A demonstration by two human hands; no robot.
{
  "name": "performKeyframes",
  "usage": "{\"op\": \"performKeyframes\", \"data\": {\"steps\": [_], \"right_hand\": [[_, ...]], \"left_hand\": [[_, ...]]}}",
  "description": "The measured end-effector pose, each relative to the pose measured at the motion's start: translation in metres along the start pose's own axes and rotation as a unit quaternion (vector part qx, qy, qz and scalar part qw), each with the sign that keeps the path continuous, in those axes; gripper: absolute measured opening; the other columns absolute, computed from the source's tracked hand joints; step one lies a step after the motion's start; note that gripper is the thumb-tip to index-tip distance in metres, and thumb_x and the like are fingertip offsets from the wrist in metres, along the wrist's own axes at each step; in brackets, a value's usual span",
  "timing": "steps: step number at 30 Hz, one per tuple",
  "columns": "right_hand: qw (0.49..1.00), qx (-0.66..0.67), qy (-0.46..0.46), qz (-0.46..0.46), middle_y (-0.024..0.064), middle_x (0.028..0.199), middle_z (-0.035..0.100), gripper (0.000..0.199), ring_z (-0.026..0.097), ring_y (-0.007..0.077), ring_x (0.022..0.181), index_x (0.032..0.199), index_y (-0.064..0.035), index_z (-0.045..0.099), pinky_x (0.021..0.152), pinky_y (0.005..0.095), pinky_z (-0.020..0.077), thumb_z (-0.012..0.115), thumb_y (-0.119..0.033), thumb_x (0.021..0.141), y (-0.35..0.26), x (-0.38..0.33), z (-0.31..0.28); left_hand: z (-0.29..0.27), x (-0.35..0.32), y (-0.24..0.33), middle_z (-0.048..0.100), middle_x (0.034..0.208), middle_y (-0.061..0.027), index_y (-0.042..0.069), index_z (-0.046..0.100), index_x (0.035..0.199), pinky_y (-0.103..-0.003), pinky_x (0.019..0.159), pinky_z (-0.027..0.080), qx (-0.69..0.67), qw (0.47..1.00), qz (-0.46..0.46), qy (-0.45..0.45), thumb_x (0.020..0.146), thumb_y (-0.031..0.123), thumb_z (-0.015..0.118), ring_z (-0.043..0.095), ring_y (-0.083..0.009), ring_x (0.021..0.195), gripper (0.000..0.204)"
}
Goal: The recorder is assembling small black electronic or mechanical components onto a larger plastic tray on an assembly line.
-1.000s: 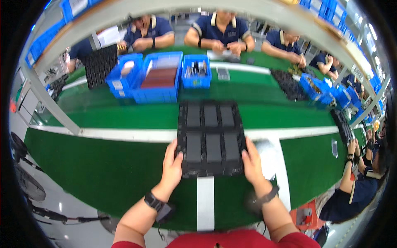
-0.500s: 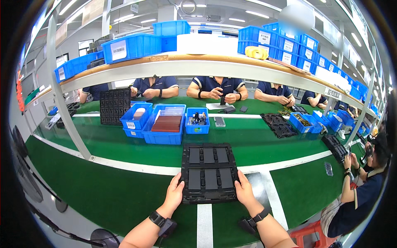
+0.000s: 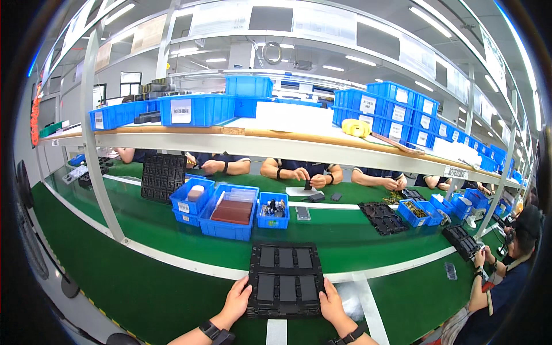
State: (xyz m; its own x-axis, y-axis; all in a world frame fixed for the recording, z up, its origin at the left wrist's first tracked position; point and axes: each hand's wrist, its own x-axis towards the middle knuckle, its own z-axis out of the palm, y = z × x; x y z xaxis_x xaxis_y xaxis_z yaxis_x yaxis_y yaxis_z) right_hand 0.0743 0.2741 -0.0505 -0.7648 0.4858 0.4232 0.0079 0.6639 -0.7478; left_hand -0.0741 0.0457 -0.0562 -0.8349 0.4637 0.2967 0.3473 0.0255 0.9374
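Observation:
A black moulded tray (image 3: 284,311) is held level in front of me over the green tabletop, one hand at each side. Two rows of flat dark rectangular pieces (image 3: 288,288) lie in its pockets. My left hand (image 3: 234,301) grips the left edge, thumb along the top of the rim. At the opposite edge, my right hand (image 3: 334,303) closes on the tray in the same way. The fingers beneath the tray are hidden. Both wrists wear black bands.
Across the green table (image 3: 172,287) stand a blue bin with brown sheets (image 3: 231,211), a small blue bin of parts (image 3: 272,210) and an upright black tray (image 3: 163,177). A shelf (image 3: 241,144) carrying blue bins spans above. Co-workers sit opposite; one person (image 3: 512,282) works at my right.
My view has tilted upward, so the tray, hands and bins appear lower in the picture. Both hands keep their hold on the tray.

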Motion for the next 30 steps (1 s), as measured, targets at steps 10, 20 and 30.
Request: {"op": "performKeyframes", "data": {"steps": [10, 20, 30], "right_hand": [[1.000, 0.016, 0.005, 0.003, 0.0270, 0.128, 0.038, 0.047, 0.037, 0.0372, 0.121, 0.125, 0.0079, 0.036, 0.101, 0.0362, 0.0292, 0.047, -0.008, 0.083, 0.006, 0.003, 0.002], [0.999, 0.040, 0.008, 0.025, 0.0211, 0.132, 0.038, 0.046, 0.035, 0.0300, 0.124, 0.127, 0.0048, 0.036, 0.103, 0.0327, 0.0260, 0.047, -0.006, 0.085, 0.009, 0.008, 0.004], [0.990, 0.123, -0.006, 0.072, 0.0187, 0.135, 0.034, 0.051, 0.032, 0.0241, 0.126, 0.130, 0.0067, 0.030, 0.103, 0.0298, 0.0239, 0.049, -0.005, 0.085, 0.014, 0.006, 0.007]], "left_hand": [[0.000, 0.005, 0.004, 0.044, 0.126, -0.0169, -0.005, 0.042, 0.123, -0.031, 0.100, 0.030, 0.011, 1.000, 0.018, 0.009, 0.089, 0.013, 0.046, 0.041, -0.0258, 0.118, 0.039], [0.012, 0.019, 0.015, 0.041, 0.130, -0.0156, -0.006, 0.037, 0.127, -0.029, 0.098, 0.031, -0.350, 0.923, -0.149, 0.052, 0.088, 0.008, 0.046, 0.041, -0.0215, 0.119, 0.043], [0.014, 0.014, 0.005, 0.045, 0.126, -0.0131, -0.003, 0.033, 0.131, -0.027, 0.094, 0.035, -0.224, 0.971, -0.078, 0.023, 0.086, 0.001, 0.046, 0.046, -0.0180, 0.111, 0.047]]}}
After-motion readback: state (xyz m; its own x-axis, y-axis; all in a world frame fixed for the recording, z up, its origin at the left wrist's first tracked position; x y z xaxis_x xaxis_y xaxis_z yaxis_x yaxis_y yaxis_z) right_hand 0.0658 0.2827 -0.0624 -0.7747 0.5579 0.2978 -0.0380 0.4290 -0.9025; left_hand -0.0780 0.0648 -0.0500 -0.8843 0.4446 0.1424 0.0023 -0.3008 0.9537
